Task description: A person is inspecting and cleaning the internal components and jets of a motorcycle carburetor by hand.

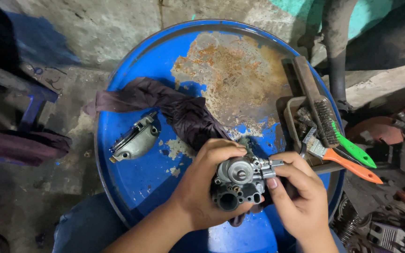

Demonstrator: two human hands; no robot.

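Observation:
A small grey metal carburetor body (239,180) is held above the lid of a blue, rust-patched drum (155,61). My left hand (207,182) wraps around its left side, fingers curled over the top. On its right side my right hand (296,192) pinches it with thumb and fingers. A dark purple rag (174,105) lies across the drum lid and runs under my hands. Left of my hands a grey metal cover piece (134,140) lies on the lid.
At the drum's right edge sits a metal tray (290,115) with a wire brush (317,107) and tools with green (355,150) and orange (357,168) handles. Scrap parts clutter the floor at lower right. A dark pipe (337,56) stands at upper right.

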